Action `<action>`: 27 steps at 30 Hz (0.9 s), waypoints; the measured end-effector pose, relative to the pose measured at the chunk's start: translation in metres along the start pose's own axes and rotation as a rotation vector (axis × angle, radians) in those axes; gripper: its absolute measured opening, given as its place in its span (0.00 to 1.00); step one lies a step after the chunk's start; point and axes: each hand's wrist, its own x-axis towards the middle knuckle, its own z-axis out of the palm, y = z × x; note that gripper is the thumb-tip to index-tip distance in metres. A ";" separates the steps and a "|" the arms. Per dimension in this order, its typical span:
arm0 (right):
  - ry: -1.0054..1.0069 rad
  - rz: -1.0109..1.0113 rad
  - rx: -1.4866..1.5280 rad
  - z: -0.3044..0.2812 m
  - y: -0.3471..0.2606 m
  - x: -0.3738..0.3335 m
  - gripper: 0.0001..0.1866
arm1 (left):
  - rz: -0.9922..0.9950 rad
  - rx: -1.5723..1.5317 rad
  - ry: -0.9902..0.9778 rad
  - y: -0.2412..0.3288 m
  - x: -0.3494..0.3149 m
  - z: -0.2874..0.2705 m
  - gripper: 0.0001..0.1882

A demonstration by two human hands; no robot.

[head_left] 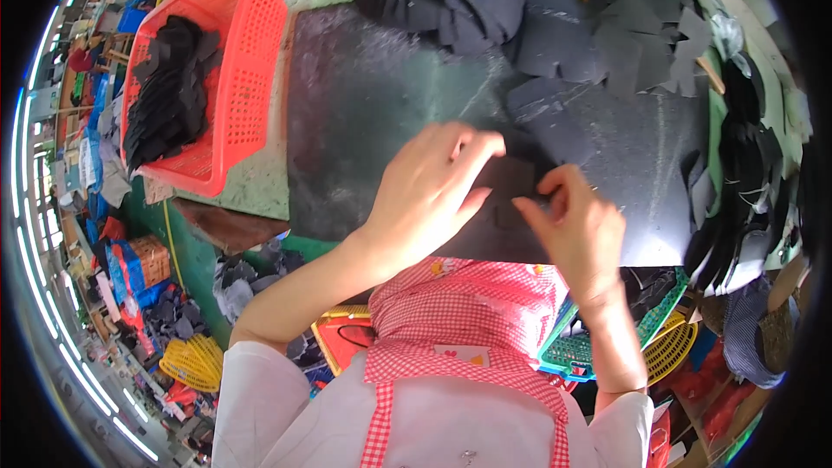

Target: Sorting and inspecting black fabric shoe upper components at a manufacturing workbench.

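Observation:
A small black cut piece, perhaps cloth or foam sheet, is between my hands over a dark work board. My left hand is above the board on the piece's left, its thumb and index finger apart and nothing visible between them. On the other side my right hand is curled, with thumb and index fingertips at the piece's right edge, seemingly pinching it. Black on dark makes the piece's outline hard to make out. Stacked black cut pieces sit at the board's far edge, and looser black pieces spread at the far right.
A red plastic basket holding black pieces stands left of the board. Long black strips hang along the right edge. Below the table are a green basket and yellow baskets. Another yellow basket is on the floor at left.

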 end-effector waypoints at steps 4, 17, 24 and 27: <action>0.172 -0.130 0.111 0.011 0.004 -0.011 0.19 | 0.049 -0.475 0.108 -0.001 -0.018 0.015 0.19; 0.554 0.153 0.157 -0.087 0.109 0.026 0.10 | 0.371 -0.040 0.054 0.022 0.025 0.049 0.16; 0.583 -0.240 -0.257 -0.037 0.058 0.118 0.21 | 0.428 -0.293 -0.175 -0.004 0.003 0.004 0.10; 0.456 -0.233 -0.186 -0.032 0.062 0.127 0.22 | 0.380 -0.255 -0.001 -0.001 0.025 0.003 0.15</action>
